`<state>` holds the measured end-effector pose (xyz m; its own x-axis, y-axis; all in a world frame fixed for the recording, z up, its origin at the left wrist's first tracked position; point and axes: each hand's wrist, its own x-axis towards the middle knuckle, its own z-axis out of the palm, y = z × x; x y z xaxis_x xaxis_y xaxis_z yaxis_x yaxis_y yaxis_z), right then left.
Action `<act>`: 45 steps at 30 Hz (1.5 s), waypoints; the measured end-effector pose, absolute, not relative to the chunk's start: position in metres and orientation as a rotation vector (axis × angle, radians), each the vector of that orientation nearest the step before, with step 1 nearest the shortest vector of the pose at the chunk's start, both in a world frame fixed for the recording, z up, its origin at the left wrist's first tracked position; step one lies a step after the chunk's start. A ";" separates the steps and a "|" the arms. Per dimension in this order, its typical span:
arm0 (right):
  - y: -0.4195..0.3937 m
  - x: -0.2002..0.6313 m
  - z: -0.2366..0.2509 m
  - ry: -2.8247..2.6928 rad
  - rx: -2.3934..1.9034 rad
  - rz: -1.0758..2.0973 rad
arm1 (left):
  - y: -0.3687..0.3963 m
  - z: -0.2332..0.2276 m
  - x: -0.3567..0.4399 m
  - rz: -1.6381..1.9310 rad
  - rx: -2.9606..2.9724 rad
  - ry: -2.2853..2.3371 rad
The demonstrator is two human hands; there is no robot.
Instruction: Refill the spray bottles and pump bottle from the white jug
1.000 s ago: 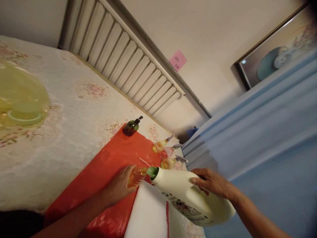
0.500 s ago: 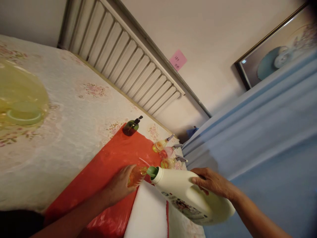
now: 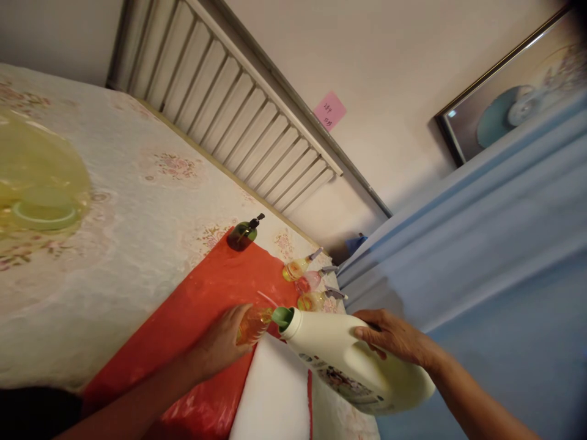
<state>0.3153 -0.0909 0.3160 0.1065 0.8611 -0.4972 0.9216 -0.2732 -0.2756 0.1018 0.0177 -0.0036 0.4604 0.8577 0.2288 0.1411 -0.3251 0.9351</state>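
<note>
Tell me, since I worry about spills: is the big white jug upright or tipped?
Tipped. The big white plastic jug lies nearly sideways in the right hand, green spout toward the small amber bottle.

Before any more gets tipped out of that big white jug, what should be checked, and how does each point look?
1. Left hand grips the small amber bottle: ok.
2. Right hand holds the white jug by its handle side: ok.
3. Jug's green spout meets the bottle's mouth: cannot tell, they are close but the opening is hidden.
4. Red sheet lies under the bottle for spills: ok.
5. Three small spray bottles stand apart from the jug: ok.
</note>
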 end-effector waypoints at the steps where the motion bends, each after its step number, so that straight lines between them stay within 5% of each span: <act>1: -0.091 0.315 0.316 1.825 2.257 -0.890 | 0.018 -0.003 0.102 0.944 1.764 0.857; 45: -0.088 0.313 0.319 1.823 2.251 -0.855 | 0.018 -0.007 0.103 1.000 1.740 0.845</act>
